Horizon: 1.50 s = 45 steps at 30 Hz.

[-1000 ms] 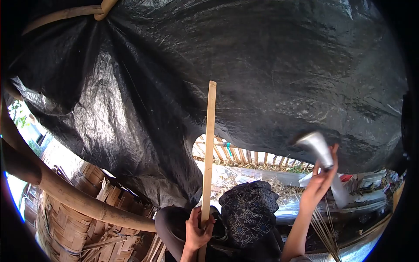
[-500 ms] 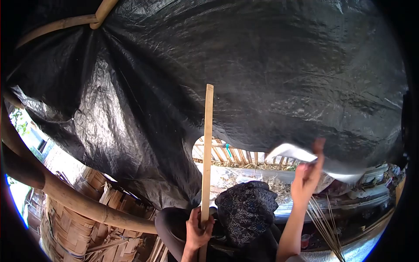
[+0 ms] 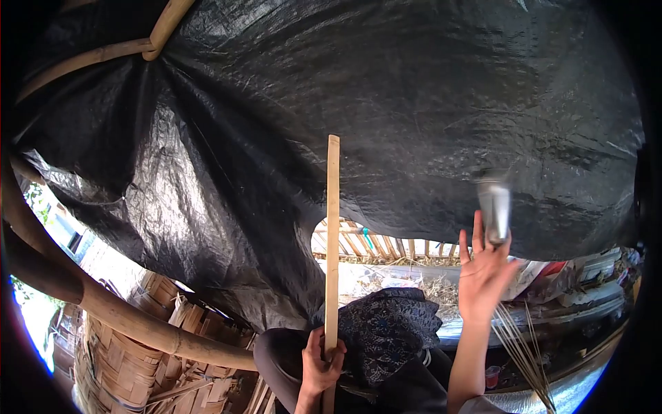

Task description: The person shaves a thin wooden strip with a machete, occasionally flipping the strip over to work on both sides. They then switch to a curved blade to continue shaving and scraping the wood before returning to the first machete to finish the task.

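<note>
A long, flat strip of pale wood or bamboo (image 3: 333, 241) stands upright, its lower part gripped by my left hand (image 3: 321, 366) at the bottom centre. My right hand (image 3: 484, 279) is raised on the right, palm showing and fingers spread. Just above its fingertips is a shiny metallic object (image 3: 496, 207), blurred by motion; whether it touches the fingers cannot be made out. Patterned dark cloth (image 3: 387, 334) lies over the lap between the two hands.
Black plastic sheeting (image 3: 414, 103) hangs across the view. A curved bamboo pole (image 3: 138, 324) crosses the lower left, before woven bamboo pieces (image 3: 121, 355). Thin sticks (image 3: 520, 348) and a small red cup (image 3: 492, 377) are at the lower right.
My right hand has opened, fingers spread. The shiny object has moved up and turned from slanting to nearly upright. My left hand still holds the strip.
</note>
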Each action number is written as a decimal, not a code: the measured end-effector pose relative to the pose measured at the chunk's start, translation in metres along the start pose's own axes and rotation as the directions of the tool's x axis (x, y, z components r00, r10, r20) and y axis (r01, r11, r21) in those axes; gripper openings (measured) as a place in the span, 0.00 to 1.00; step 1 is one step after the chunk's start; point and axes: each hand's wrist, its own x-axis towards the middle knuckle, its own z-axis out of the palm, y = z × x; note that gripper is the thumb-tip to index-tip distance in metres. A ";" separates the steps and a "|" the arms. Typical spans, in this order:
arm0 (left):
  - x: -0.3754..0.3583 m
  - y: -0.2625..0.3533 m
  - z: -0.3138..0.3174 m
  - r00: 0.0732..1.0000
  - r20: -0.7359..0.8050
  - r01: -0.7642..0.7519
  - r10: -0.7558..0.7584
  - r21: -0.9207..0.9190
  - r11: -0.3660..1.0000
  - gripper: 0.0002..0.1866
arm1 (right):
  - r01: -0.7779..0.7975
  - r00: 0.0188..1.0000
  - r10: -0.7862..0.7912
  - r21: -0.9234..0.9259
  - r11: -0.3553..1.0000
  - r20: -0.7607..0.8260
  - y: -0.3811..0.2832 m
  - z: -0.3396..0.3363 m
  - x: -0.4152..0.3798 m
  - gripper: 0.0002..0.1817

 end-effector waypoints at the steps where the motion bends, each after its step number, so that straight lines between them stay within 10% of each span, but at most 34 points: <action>1: 0.000 0.001 0.000 1.000 0.003 -0.005 0.005 0.001 1.000 0.20 | 0.112 0.994 -0.093 -0.508 0.854 0.062 0.007 -0.005 0.000 0.44; 4: -0.001 0.004 0.000 1.000 0.007 -0.014 0.014 -0.007 1.000 0.19 | 0.175 0.974 0.022 -0.815 0.553 0.224 0.003 -0.015 -0.009 0.40; 6: -0.003 0.009 0.001 0.999 0.007 0.044 -0.043 -0.093 0.995 0.19 | -0.175 0.960 0.268 -0.565 0.806 0.083 -0.007 -0.034 -0.011 0.44; 8: -0.004 0.010 0.002 0.999 0.013 0.036 -0.035 -0.096 0.995 0.18 | -0.444 0.799 0.405 -0.019 0.896 0.443 -0.034 -0.033 -0.002 0.45; 10: -0.003 0.010 0.003 1.000 0.017 0.027 -0.026 -0.101 0.994 0.18 | -0.713 0.689 0.135 0.631 0.307 0.712 -0.020 -0.042 -0.008 0.51; 13: -0.005 0.012 0.006 0.999 0.032 0.037 -0.032 -0.152 0.988 0.18 | -0.405 0.914 0.224 0.780 0.477 0.338 -0.061 0.010 -0.002 0.50; 15: -0.007 0.015 0.006 0.999 0.054 0.010 -0.004 -0.095 0.995 0.18 | -0.187 0.958 0.287 0.697 0.693 -0.028 -0.060 0.025 0.001 0.49; 16: -0.008 0.015 0.007 0.999 0.054 0.009 -0.004 -0.099 0.995 0.18 | -0.129 0.991 0.127 0.485 0.865 0.037 -0.038 0.004 -0.004 0.49; 17: -0.009 0.014 0.008 0.998 0.055 -0.009 0.017 -0.145 0.989 0.18 | 0.093 0.996 -0.095 -0.237 0.967 0.005 -0.024 0.003 -0.012 0.48; 18: -0.010 0.013 0.009 0.998 0.052 -0.024 0.035 -0.193 0.981 0.18 | 0.262 0.952 -0.274 -0.821 0.507 0.135 -0.019 0.006 -0.018 0.47; 20: -0.012 0.017 0.009 0.997 0.067 -0.038 0.047 -0.131 0.991 0.18 | 0.157 0.963 0.100 -0.821 0.548 0.251 -0.039 -0.007 -0.018 0.46; 21: -0.016 0.020 0.009 0.997 0.065 -0.019 0.030 -0.169 0.985 0.19 | -0.258 0.942 0.326 -0.442 0.859 0.085 -0.035 -0.010 -0.020 0.47; 23: -0.021 0.025 0.008 0.998 0.064 -0.005 0.019 -0.204 0.979 0.19 | -0.530 0.743 0.439 0.045 0.847 0.505 -0.041 -0.050 -0.009 0.45; 24: -0.022 0.027 0.006 0.995 0.084 -0.022 0.045 -0.256 0.966 0.20 | -0.654 0.649 0.283 0.327 0.682 0.707 -0.046 -0.055 -0.005 0.44; 25: -0.024 0.026 0.004 0.994 0.096 -0.018 0.047 -0.290 0.957 0.20 | -0.692 0.722 0.255 0.669 0.272 0.644 -0.062 -0.031 -0.017 0.41; 26: -0.024 0.023 0.003 0.993 0.106 -0.011 0.048 -0.323 0.946 0.21 | -0.491 0.866 0.219 0.847 0.205 0.449 -0.074 -0.015 -0.018 0.48; 28: -0.028 0.020 0.002 0.993 0.113 0.024 0.017 -0.357 0.934 0.20 | -0.268 0.943 0.089 0.569 0.777 0.322 -0.096 0.012 -0.009 0.51; 30: -0.031 0.012 0.000 0.992 0.124 0.021 0.022 -0.337 0.941 0.19 | -0.224 0.971 0.232 0.588 0.777 0.063 -0.097 0.018 0.000 0.49; 31: -0.034 0.011 0.000 0.991 0.130 0.023 0.023 -0.344 0.939 0.19 | -0.131 0.988 0.134 0.043 0.990 -0.078 -0.077 0.019 -0.007 0.46; 32: -0.034 0.010 -0.001 0.990 0.140 0.017 0.035 -0.353 0.936 0.19 | -0.045 0.990 -0.031 -0.525 0.850 -0.135 -0.060 0.022 -0.014 0.44; 34: -0.029 0.009 -0.002 0.988 0.144 -0.004 0.063 -0.378 0.926 0.19 | 0.180 0.980 -0.004 -0.876 0.448 0.199 -0.061 0.008 -0.031 0.39; 35: -0.027 0.012 -0.003 0.985 0.158 0.001 0.067 -0.393 0.920 0.19 | -0.089 0.972 0.208 -0.652 0.753 0.107 -0.057 -0.007 -0.028 0.38; 37: -0.029 0.018 -0.007 0.979 0.200 0.043 0.047 -0.422 0.906 0.19 | -0.472 0.873 0.487 -0.323 0.820 -0.041 -0.056 -0.047 -0.025 0.43; 38: -0.027 0.021 -0.009 0.980 0.192 0.031 0.060 -0.440 0.897 0.19 | -0.639 0.686 0.441 0.189 0.745 0.579 -0.061 -0.054 -0.016 0.50; 40: -0.020 0.024 -0.008 0.982 0.181 0.055 0.052 -0.539 0.841 0.16 | -0.806 0.523 0.317 0.339 0.486 0.791 -0.075 -0.007 -0.021 0.51; 42: -0.010 0.025 -0.013 0.986 0.168 0.080 0.023 -0.581 0.810 0.15 | -0.601 0.799 0.366 0.656 0.455 0.478 -0.084 0.047 -0.024 0.56; 44: 0.000 0.030 -0.018 0.989 0.148 0.066 0.029 -0.601 0.796 0.15 | -0.355 0.847 0.153 0.328 0.876 0.509 -0.079 0.077 0.001 0.55; 45: 0.005 0.033 -0.021 0.990 0.134 0.042 0.044 -0.578 0.815 0.16 | -0.327 0.882 0.111 0.424 0.845 0.458 -0.080 0.094 0.014 0.54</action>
